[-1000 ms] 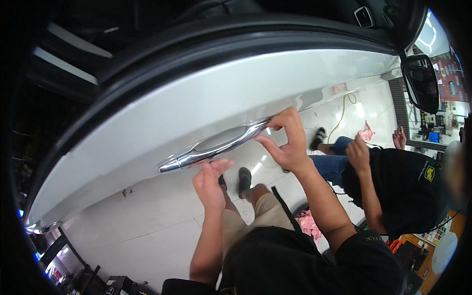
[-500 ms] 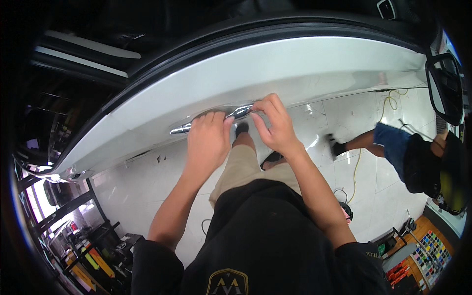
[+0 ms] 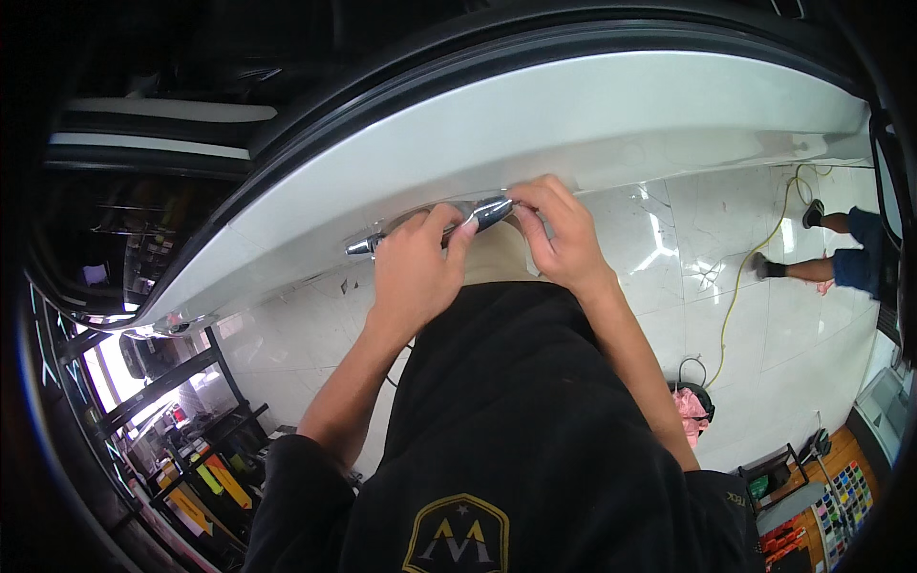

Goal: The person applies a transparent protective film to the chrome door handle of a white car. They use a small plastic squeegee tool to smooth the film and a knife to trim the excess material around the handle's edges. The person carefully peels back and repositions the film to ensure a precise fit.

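A chrome car door handle [image 3: 492,212] sits on the outer side of a white car door [image 3: 583,105]. My left hand [image 3: 415,272] is closed over the middle of the handle, its fingers curled around the far side and the thumb along the near side. The handle's left end sticks out past these fingers. At its right end my right hand [image 3: 564,239] has thumb and fingertips drawn together in a pinch. Whatever lies between those fingertips is too small to make out. The door recess behind the handle is partly hidden by both hands.
A side mirror [image 3: 888,181] stands at the right. Another person's legs [image 3: 831,263] are on the tiled floor near a yellow hose [image 3: 734,304]. A black rack [image 3: 205,368] with tools is at lower left, a pink bag [image 3: 690,411] at lower right.
My view has shifted left and closer to the door. My right thumb has drawn in toward its fingertips at the handle's right end. The other person has moved farther off to the right.
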A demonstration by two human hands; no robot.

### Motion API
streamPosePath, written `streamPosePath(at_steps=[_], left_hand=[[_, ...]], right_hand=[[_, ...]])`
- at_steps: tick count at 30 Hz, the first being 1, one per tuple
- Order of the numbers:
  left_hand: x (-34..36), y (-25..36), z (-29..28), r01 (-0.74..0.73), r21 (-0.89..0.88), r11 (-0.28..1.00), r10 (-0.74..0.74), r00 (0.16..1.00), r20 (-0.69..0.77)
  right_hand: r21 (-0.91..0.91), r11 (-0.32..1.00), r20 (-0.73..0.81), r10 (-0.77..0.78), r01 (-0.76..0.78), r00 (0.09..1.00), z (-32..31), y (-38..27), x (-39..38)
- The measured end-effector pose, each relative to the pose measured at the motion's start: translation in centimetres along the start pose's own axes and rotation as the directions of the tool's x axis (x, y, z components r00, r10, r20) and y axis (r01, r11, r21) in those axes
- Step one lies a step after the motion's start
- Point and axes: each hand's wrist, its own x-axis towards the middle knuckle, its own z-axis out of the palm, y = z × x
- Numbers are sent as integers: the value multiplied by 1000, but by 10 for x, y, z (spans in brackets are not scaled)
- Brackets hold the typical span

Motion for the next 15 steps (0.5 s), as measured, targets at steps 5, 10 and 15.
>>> streamPosePath(at_steps=[5, 10, 15], left_hand=[[-13, -8, -1, -149, -107, 983, 144, 988, -52], [-17, -9, -3, -188, -129, 974, 180, 981, -71], [-17, -15, 0, -200, -125, 972, 193, 979, -68]], right_hand=[[-69, 997, 19, -45, 46, 999, 1, 0, -2], [-247, 962, 97, -93, 114, 991, 7, -14, -2], [-403, 912, 149, -20, 79, 989, 8, -27, 8]])
